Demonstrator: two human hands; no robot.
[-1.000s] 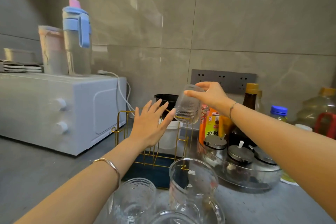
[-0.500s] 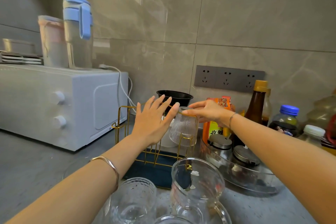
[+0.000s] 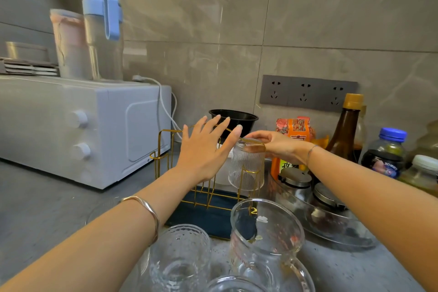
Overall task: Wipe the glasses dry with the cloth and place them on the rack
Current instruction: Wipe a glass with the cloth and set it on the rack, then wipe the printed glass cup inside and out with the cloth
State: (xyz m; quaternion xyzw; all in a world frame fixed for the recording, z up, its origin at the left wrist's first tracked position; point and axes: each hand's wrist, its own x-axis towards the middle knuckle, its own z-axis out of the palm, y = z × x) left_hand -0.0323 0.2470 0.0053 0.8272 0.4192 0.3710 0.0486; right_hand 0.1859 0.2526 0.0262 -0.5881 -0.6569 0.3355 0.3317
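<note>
A ribbed clear glass (image 3: 246, 168) hangs upside down on a prong of the gold wire rack (image 3: 163, 149), which stands on a dark blue tray (image 3: 201, 214). My right hand (image 3: 275, 147) rests its fingers on the glass's upturned base. My left hand (image 3: 203, 149) is spread flat, fingers straight, its fingertips at the glass's left side and in front of the rack. In the foreground stand a dimpled glass (image 3: 179, 256) and a glass pitcher with a handle (image 3: 267, 244). No cloth is in view.
A white microwave (image 3: 83, 125) with tumblers on top sits at the left. A black bowl (image 3: 233, 118) is behind the rack. Sauce bottles (image 3: 346, 128), jars (image 3: 384, 152) and a clear tray of lidded condiment jars (image 3: 320, 211) crowd the right. Wall sockets (image 3: 305, 92) are behind.
My right hand lowered the upside-down ribbed glass from the air onto the rack prong. My left hand stayed spread beside it.
</note>
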